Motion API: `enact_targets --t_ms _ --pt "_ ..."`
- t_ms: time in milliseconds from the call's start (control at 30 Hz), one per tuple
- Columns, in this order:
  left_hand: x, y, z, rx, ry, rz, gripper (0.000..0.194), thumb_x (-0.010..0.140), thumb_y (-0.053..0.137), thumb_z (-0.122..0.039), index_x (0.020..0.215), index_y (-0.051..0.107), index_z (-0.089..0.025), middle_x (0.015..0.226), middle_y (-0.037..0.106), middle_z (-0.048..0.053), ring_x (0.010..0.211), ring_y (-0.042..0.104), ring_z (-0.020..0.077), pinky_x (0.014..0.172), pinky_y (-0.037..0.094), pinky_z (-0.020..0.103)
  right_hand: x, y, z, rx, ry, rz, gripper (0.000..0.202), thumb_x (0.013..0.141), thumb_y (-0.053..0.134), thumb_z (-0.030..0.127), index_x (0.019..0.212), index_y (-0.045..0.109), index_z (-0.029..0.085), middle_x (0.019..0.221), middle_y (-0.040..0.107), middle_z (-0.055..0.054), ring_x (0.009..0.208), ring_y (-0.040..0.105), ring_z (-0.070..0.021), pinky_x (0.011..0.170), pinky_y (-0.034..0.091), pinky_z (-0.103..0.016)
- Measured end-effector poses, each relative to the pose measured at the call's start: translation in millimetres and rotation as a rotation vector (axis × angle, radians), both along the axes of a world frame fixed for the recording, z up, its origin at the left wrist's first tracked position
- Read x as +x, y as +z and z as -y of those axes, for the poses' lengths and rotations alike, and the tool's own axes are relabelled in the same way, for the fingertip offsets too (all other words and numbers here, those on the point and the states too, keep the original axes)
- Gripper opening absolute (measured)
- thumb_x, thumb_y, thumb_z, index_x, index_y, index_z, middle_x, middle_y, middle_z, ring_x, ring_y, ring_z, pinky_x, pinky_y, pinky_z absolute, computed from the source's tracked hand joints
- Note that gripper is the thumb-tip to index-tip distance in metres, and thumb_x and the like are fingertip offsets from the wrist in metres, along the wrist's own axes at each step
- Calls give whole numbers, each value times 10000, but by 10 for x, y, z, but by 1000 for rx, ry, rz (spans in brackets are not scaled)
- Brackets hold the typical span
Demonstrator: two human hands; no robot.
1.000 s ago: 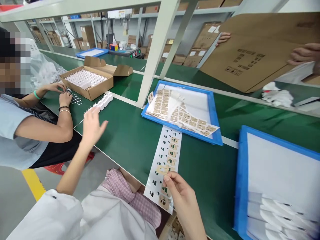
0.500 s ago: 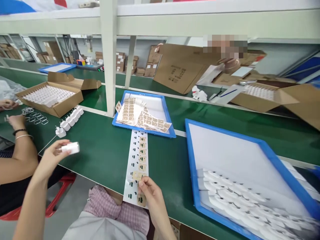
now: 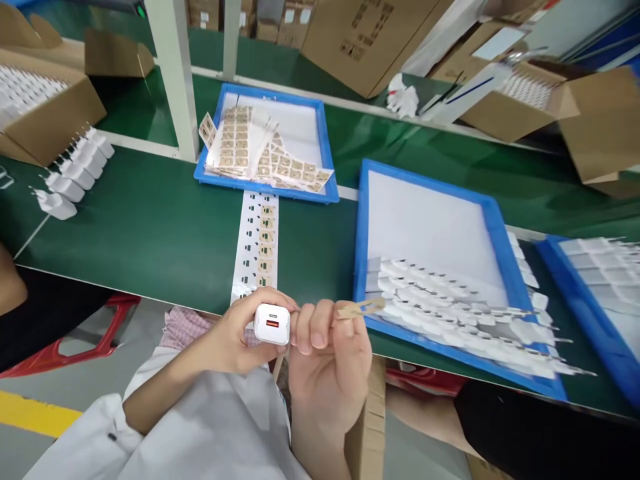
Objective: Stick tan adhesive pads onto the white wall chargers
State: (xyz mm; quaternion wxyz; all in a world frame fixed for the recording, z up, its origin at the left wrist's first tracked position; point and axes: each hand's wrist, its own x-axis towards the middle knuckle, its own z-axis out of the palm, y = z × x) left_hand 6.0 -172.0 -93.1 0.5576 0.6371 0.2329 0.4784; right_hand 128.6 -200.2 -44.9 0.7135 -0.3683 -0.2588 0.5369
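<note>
Left grip (image 3: 236,341): clamped on 1 white charger (image 3: 273,333), held near the front edge of the counter (image 3: 145,233); the face with 2 ports is exposed; keep thumb and fingers on the sides, clear of that face. Right grip (image 3: 327,367): pinched on 1 tan label (image 3: 364,308), free end projecting outward; contact between its other fingers and the charger cannot be told; handle the label by its margin, as thin stock would probably crease; move both hands slowly at this close spacing.

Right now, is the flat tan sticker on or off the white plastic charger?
Off: the right hand holds the sticker apart from the charger.
</note>
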Motion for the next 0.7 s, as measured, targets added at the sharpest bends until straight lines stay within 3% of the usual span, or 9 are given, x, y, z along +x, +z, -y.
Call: enact_targets --t_ms 67,233,433,600,700 --pt "-27 31 8 8 -20 -7 364 887 695 -264 1222 553 -254 1054 645 56 960 630 191 840 513 316 47 9 44 -17 2 23 220 950 670 369 788 575 256 577 403 75 477 373 -99 507 384 -231" --pt "-75 49 36 2 -18 1 442 908 633 -577 1172 580 -227 953 581 42 835 550 176 730 451 301 121 7 86 -57 -7 70 227 931 691 343 762 576 246 565 383 73 478 350 -98 495 361 -230" --pt "-104 40 56 76 -7 -15 336 983 542 -482 1202 536 -228 985 563 52 906 561 189 790 486 322 122 -53 176 -123 31 148 232 921 688 352 747 588 237 575 436 56 498 378 -103 503 351 -241" --pt "-135 59 38 117 32 -15 501 898 614 -622 1203 526 -234 980 580 48 902 572 204 785 512 340 81 -77 268 -167 181 194 219 889 729 369 755 639 222 603 526 35 523 446 -102 516 363 -241" --pt "-175 82 25 131 56 -41 482 907 598 -615 1176 549 -218 975 575 44 891 572 192 771 500 326 88 -81 314 -209 273 210 250 873 746 406 740 651 218 594 558 30 518 482 -107 518 389 -244"
